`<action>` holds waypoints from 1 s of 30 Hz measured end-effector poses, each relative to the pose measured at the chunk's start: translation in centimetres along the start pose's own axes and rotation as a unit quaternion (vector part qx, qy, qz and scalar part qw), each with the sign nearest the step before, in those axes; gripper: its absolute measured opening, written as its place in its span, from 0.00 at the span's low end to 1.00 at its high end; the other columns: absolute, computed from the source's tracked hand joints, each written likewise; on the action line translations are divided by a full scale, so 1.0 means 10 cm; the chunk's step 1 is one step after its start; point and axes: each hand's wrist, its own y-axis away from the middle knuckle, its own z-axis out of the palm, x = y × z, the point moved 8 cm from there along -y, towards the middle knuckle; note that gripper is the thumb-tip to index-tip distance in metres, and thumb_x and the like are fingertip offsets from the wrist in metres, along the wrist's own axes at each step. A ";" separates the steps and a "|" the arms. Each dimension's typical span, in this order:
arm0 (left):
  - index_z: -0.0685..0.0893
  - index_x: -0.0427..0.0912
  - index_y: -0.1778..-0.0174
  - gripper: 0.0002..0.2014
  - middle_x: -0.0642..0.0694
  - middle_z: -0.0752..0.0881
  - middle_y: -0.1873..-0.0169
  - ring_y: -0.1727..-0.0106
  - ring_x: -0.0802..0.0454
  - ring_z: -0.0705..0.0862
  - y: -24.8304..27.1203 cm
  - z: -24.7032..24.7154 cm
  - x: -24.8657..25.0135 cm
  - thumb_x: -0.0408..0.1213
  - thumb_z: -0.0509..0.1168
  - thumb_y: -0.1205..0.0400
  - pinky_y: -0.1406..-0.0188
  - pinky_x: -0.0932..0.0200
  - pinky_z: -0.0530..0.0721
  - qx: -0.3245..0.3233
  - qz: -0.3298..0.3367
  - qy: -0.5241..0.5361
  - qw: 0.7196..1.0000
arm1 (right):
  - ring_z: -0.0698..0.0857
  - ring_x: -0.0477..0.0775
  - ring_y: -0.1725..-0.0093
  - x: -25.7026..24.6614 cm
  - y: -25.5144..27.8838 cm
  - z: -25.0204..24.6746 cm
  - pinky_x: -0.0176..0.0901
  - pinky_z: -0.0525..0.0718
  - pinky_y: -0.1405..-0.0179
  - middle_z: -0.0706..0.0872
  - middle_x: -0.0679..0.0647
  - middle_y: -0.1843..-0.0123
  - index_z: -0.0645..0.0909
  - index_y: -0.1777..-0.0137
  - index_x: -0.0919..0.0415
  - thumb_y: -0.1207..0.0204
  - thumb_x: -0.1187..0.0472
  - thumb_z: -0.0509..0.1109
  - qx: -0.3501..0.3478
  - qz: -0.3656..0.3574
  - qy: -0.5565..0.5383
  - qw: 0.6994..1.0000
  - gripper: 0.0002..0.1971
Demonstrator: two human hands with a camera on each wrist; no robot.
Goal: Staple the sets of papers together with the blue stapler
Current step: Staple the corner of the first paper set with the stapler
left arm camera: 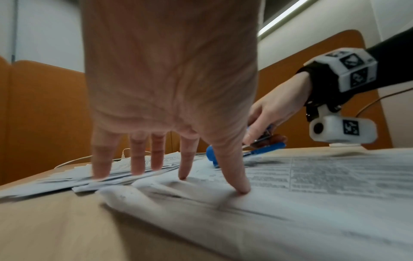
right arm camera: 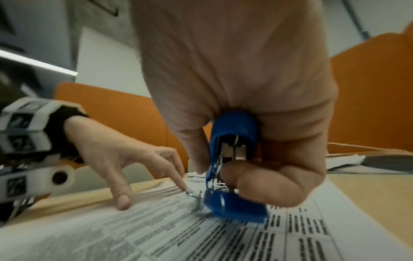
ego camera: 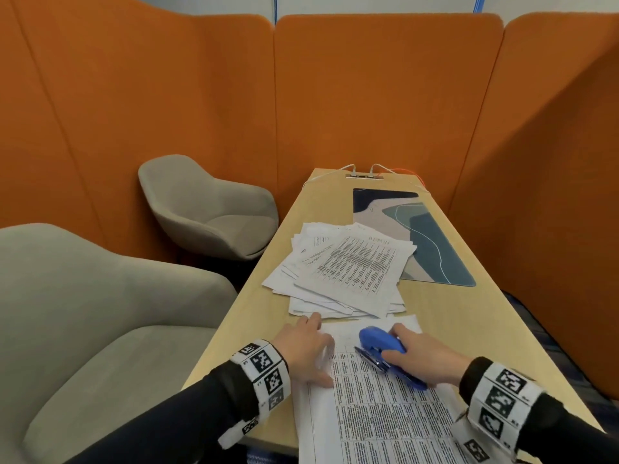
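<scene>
A printed set of papers lies at the near edge of the wooden table. My left hand rests on its left margin, fingers spread and straight, thumb and forefinger tips pressing the sheet. My right hand grips the blue stapler, which sits tilted on the top of the set, jaws apart. In the right wrist view the stapler shows its metal magazine, with the thumb curled under it and the base on the paper. A messy pile of more papers lies farther back.
A blue patterned desk mat lies at the far right of the table, with a power socket and cables at the far end. Two grey armchairs stand left of the table. Orange partition panels surround the booth.
</scene>
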 end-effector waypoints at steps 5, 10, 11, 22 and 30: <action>0.64 0.42 0.22 0.38 0.41 0.61 0.21 0.23 0.42 0.66 -0.12 0.04 0.08 0.63 0.62 0.22 0.27 0.42 0.72 -0.033 0.002 0.052 0.998 | 0.79 0.55 0.52 -0.03 -0.07 0.06 0.45 0.77 0.52 0.83 0.57 0.43 0.66 0.31 0.57 0.18 0.50 0.60 -0.005 0.001 0.051 0.999 0.19; 0.57 0.43 0.18 0.46 0.41 0.60 0.21 0.21 0.42 0.61 -0.19 0.13 0.08 0.66 0.65 0.26 0.27 0.41 0.72 -0.034 -0.013 0.009 0.999 | 0.80 0.56 0.51 -0.08 -0.13 0.03 0.44 0.78 0.47 0.83 0.59 0.36 0.58 0.22 0.51 0.18 0.52 0.60 -0.004 -0.023 0.061 0.998 0.26; 0.54 0.44 0.17 0.47 0.41 0.59 0.20 0.20 0.42 0.60 -0.20 0.14 0.07 0.66 0.65 0.26 0.26 0.41 0.70 -0.033 -0.009 0.010 0.999 | 0.81 0.56 0.49 -0.09 -0.14 0.03 0.43 0.78 0.45 0.82 0.59 0.34 0.57 0.21 0.49 0.17 0.52 0.60 -0.001 -0.029 0.065 0.997 0.27; 0.42 0.46 0.15 0.52 0.44 0.44 0.15 0.15 0.41 0.44 -0.23 0.27 0.00 0.66 0.63 0.25 0.17 0.42 0.54 -0.057 -0.013 0.020 0.998 | 0.83 0.62 0.43 -0.13 -0.34 0.04 0.48 0.79 0.45 0.83 0.59 0.36 0.59 0.21 0.47 0.19 0.53 0.57 0.039 -0.027 0.092 0.995 0.26; 0.41 0.45 0.15 0.52 0.43 0.44 0.15 0.15 0.40 0.44 -0.24 0.27 0.00 0.66 0.63 0.25 0.17 0.43 0.53 -0.055 -0.012 0.016 0.998 | 0.83 0.61 0.55 -0.24 -0.36 0.19 0.43 0.76 0.59 0.82 0.65 0.40 0.54 0.21 0.60 0.15 0.53 0.55 -0.007 -0.002 0.014 1.000 0.26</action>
